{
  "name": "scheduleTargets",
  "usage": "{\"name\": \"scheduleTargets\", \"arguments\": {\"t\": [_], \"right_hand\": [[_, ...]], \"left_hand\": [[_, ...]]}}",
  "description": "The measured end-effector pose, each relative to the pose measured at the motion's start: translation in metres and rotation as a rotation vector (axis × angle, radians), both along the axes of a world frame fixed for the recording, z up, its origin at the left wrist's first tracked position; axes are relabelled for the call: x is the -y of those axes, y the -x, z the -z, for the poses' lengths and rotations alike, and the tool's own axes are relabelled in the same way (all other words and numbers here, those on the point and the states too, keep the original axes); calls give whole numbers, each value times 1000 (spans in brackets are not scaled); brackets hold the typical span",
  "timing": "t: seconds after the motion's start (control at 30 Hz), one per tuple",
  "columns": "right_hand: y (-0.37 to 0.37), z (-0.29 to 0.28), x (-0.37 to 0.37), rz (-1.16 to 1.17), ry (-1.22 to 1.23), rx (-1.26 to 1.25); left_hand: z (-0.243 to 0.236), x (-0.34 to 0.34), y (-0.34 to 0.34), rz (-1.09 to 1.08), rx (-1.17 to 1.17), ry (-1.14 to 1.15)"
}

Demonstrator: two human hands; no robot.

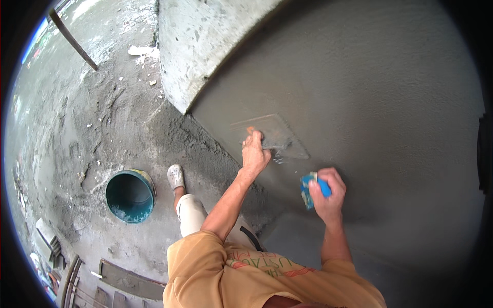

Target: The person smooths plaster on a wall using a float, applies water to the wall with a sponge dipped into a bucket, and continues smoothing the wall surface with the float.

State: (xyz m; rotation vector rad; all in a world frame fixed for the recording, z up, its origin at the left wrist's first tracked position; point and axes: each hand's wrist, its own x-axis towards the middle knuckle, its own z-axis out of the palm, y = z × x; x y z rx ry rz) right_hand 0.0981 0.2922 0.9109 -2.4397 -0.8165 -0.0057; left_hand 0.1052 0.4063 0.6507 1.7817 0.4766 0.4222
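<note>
My left hand point(254, 151) grips the orange handle of a flat rectangular trowel point(290, 146), which lies against the smooth wet grey cement surface point(390, 97) near its left edge. Below and to the right, my right hand point(331, 192) is closed around a blue brush point(308, 190), with its pale, cement-streaked side toward the trowel. A few pale flecks show on the cement between the two tools.
A pale concrete slab point(205, 41) borders the cement at the top. On the rough ground at left stand a teal bucket point(131, 197) and a post point(72, 38). Boards point(128, 282) lie at lower left, near my foot's side of the surface.
</note>
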Motion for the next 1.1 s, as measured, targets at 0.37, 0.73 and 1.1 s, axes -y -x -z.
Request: {"name": "scheduleTargets", "arguments": {"t": [0.37,0.73,1.1], "right_hand": [[55,25,124,188,41,-368],[49,30,110,116,-22,-400],[69,52,115,154,25,-480]], "left_hand": [[49,-130,-49,-142,13,183],[-105,-117,-55,-64,148,55],[-3,-24,-15,85,13,-55]]}}
